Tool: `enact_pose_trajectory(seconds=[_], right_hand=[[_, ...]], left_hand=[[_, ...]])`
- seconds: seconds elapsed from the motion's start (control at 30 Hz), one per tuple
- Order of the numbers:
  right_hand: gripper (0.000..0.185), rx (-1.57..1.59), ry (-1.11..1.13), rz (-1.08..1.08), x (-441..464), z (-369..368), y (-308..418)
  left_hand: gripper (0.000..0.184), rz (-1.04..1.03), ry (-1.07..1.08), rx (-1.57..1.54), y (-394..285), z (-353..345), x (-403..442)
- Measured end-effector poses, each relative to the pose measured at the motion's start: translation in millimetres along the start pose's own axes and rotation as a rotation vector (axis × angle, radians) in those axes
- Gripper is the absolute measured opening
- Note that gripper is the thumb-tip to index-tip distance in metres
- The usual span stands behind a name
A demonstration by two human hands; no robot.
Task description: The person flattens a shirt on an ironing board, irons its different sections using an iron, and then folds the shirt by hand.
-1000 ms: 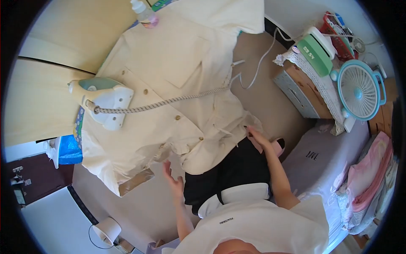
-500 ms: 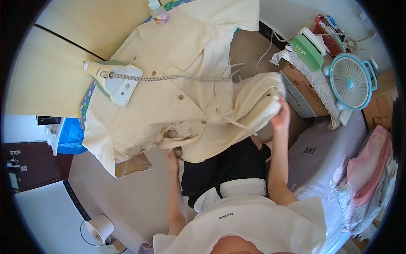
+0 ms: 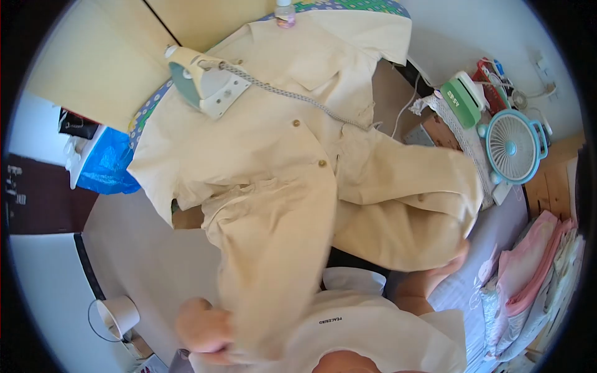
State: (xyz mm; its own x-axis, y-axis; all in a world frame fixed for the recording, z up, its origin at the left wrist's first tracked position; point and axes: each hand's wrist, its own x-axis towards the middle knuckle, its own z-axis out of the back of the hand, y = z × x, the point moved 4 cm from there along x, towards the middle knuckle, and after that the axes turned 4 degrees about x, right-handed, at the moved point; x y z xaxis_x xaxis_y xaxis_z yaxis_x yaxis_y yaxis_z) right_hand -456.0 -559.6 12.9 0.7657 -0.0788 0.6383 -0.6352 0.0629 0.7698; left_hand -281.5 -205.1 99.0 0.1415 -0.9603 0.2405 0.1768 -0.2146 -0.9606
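A cream, short-sleeved, button-front garment [image 3: 261, 149] lies with its upper part on a patterned ironing board [image 3: 388, 9], its lower part pulled toward me in two wide spread sections. My left hand [image 3: 205, 329], blurred, is closed on the hem of the left section, close to my body. Under the edge of the right section, my right hand [image 3: 451, 258] is closed, its fingertips partly covered by the cloth. An iron [image 3: 211, 84] rests on the garment's upper left part, and its braided cord runs across the fabric.
A small bottle [image 3: 285, 15] stands at the board's far edge. On the right are a blue fan [image 3: 513, 148], a green digital clock [image 3: 460, 99] and a bed [image 3: 460, 311] with folded clothes. Left are a blue plastic bag [image 3: 106, 165] and a white bin [image 3: 118, 316].
My left hand has drawn the left section down toward my body, and my right hand has moved lower and rightward. The garment's lower part is now spread wider. My view has shifted.
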Motion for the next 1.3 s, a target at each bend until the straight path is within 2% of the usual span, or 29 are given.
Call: enact_pose_trajectory(seconds=[0.07, 0.13, 0.17, 0.2, 0.27, 0.3, 0.37, 0.4, 0.43, 0.47, 0.5, 0.57, 0.63, 0.67, 0.7, 0.73, 0.77, 0.9, 0.97, 1.03, 1.17, 1.3], right_hand=[[0.025, -0.173, 0.404, -0.201, 45.4, -51.4, 7.5], [0.025, -0.207, 0.65, -0.294, 63.1, -88.2, 3.4], [0.025, -0.21, 0.745, -0.318, 65.2, -105.1, 1.2], [0.025, -0.211, 0.819, -0.33, 60.3, -121.2, -2.8], [0.026, -0.236, 0.935, -0.36, 46.8, -146.4, -11.8], [0.026, -0.254, 0.974, -0.378, 39.1, -155.6, -16.9], [0.026, -0.289, 1.044, -0.416, 25.2, -168.6, -25.5], [0.026, -0.295, 1.055, -0.435, 19.9, -169.7, -30.0], [0.026, -0.288, 1.049, -0.463, 17.0, -166.6, -34.1], [0.027, -0.232, 1.009, -0.483, 19.4, -154.0, -35.0], [0.027, -0.144, 0.948, -0.488, 24.9, -137.6, -34.3], [0.025, 0.161, 0.73, -0.422, 46.3, -84.8, -22.7], [0.027, 0.24, 0.501, -0.466, 46.7, -21.6, -23.2], [0.028, 0.194, 0.171, -0.409, 37.8, 0.2, -27.7], [0.028, -0.001, 0.01, -0.639, 34.4, 20.0, -31.7], [0.026, -0.142, -0.136, -0.709, 32.2, 32.5, -45.6], [0.026, -0.146, -0.258, -0.848, 23.1, 45.3, -67.0], [0.031, -0.07, -0.569, -0.976, -50.4, 90.9, -197.1], [0.03, -0.281, -0.574, -1.083, -78.8, 75.9, -245.1], [0.03, -0.466, -0.506, -1.177, -107.3, 43.1, -259.6], [0.03, -0.469, -0.394, -1.236, -150.8, -18.8, -244.1], [0.029, -0.441, -0.356, -1.265, -159.4, -27.3, -243.1]], left_hand=[[0.048, -0.093, 0.182, -0.091, -10.5, -14.6, 40.8], [0.051, -0.13, 0.175, -0.116, -7.7, -25.2, 79.3], [0.052, -0.141, 0.104, -0.118, -1.6, -27.8, 98.8], [0.052, -0.204, -0.046, -0.075, 5.3, -29.4, 117.1], [0.053, -0.131, -0.15, -0.058, 30.5, -38.6, 154.1], [0.054, 0.001, -0.107, -0.08, 49.6, -48.1, 170.4], [0.055, 0.012, -0.144, 0.158, 108.1, -71.9, 184.5], [0.055, 0.007, -0.147, 0.163, 134.9, -77.5, 178.5], [0.056, 0.156, -0.065, 0.205, 166.2, -88.1, 169.5], [0.058, 0.308, 0.019, 0.242, 183.9, -98.0, 161.8], [0.058, 0.313, 0.018, 0.242, 182.1, -101.4, 156.9], [0.06, 0.113, -0.004, 0.396, 164.3, -102.1, 143.7], [0.062, 0.165, 0.081, 0.272, 163.0, -103.1, 133.7], [0.063, 0.198, 0.164, 0.162, 163.8, -103.3, 129.8], [0.063, 0.202, 0.166, 0.255, 166.1, -102.3, 123.7], [0.063, 0.201, 0.183, 0.258, 165.8, -100.2, 121.1], [0.062, 0.241, 0.196, 0.21, 166.4, -97.7, 119.3], [0.058, 0.322, 0.257, 0.038, 168.7, -87.9, 119.8], [0.055, 0.361, 0.282, -0.013, 175.4, -83.6, 121.5], [0.054, 0.371, 0.318, -0.027, 181.2, -81.3, 125.4], [0.053, 0.462, 0.352, -0.141, 192.7, -75.5, 128.6], [0.052, 0.506, 0.42, -0.131, 200.1, -70.5, 131.4]])
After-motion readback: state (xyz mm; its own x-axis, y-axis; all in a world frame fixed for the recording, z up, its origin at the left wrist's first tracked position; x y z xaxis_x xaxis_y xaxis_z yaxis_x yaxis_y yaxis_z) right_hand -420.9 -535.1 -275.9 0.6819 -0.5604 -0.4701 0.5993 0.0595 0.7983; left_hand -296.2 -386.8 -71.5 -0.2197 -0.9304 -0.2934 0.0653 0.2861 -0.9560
